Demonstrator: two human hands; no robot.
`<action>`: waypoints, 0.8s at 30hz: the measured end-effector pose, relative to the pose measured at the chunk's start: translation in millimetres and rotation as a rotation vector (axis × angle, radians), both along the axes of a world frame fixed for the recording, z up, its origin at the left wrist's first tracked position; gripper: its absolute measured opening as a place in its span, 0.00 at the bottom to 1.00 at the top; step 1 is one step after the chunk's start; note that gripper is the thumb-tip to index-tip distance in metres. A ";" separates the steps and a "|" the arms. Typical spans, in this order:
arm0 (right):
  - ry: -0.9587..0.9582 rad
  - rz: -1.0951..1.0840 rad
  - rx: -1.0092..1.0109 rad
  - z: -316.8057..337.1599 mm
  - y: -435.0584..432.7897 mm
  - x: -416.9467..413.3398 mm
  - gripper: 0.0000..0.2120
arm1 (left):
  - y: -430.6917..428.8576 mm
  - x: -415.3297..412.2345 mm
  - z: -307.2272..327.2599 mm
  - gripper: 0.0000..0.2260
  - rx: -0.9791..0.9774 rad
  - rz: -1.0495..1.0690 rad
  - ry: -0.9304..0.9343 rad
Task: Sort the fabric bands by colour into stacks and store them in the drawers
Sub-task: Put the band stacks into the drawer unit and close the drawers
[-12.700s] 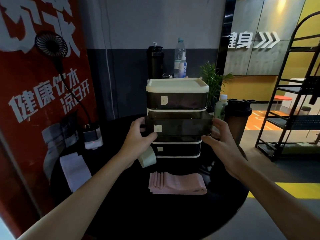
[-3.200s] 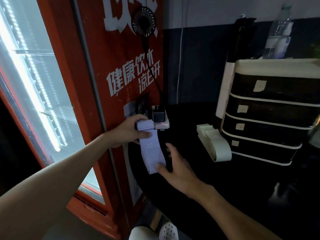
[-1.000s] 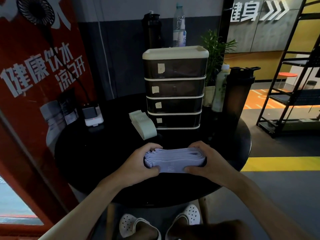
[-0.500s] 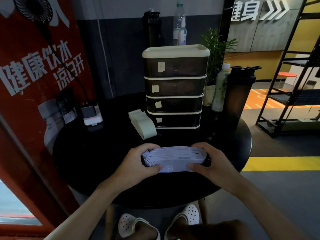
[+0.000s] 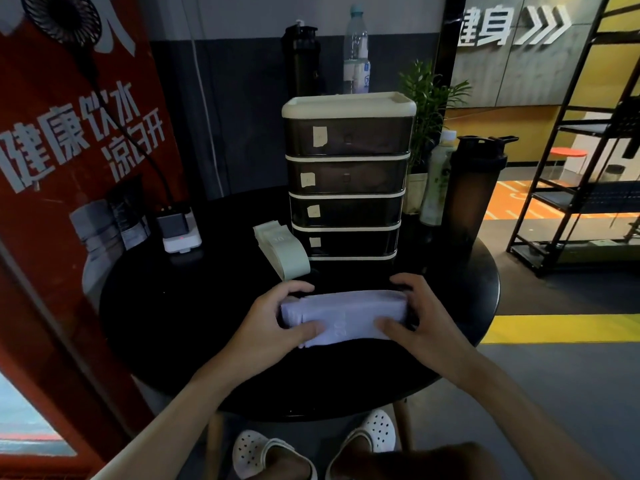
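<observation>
Dim gym corner, where a round black table (image 5: 173, 323) is standing between a red fridge panel (image 5: 52, 168) on the left and a black metal rack (image 5: 588, 168) on the right.

From the head view, both hands are working at the near middle of the table. The left hand (image 5: 273, 327) is gripping the left end of a lilac stack of bands (image 5: 346, 313), thumb curling over the near face and fingers wrapping the far side. The right hand (image 5: 422, 323) is clasping the right end the same way. The stack is lying lengthwise left to right. I cannot tell whether it is resting on the table or being held just above it.

Just beyond, a four-drawer unit (image 5: 346, 188) is standing upright with every drawer pushed in and each front carrying a paper label. A pale green stack of bands (image 5: 284, 251) is lying just beside its lower left corner. A white charger block (image 5: 178, 233) is sitting at the far left, and a dark shaker bottle (image 5: 474, 192) is standing right of the unit.
</observation>
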State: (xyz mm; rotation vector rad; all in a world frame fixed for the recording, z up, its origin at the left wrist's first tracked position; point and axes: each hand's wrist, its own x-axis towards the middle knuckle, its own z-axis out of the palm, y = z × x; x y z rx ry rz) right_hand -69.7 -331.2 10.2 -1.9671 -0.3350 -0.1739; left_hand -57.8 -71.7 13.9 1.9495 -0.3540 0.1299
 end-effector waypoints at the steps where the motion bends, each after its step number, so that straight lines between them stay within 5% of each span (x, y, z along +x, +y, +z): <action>1: 0.049 0.017 0.083 2.3 1.0 -0.9 0.26 | -1.3 -0.8 1.7 0.20 -0.051 0.015 0.012; 9: 0.131 -0.058 0.129 6.6 8.0 -0.4 0.20 | -8.1 5.3 -2.3 0.22 -0.135 0.145 -0.011; 17: 0.106 -0.130 -0.094 0.5 5.0 4.4 0.26 | -16.7 7.1 -8.3 0.19 0.021 0.210 -0.047; 24: 0.102 -0.178 -0.232 -0.7 9.0 5.9 0.20 | -10.8 7.0 -8.3 0.11 0.100 0.166 -0.088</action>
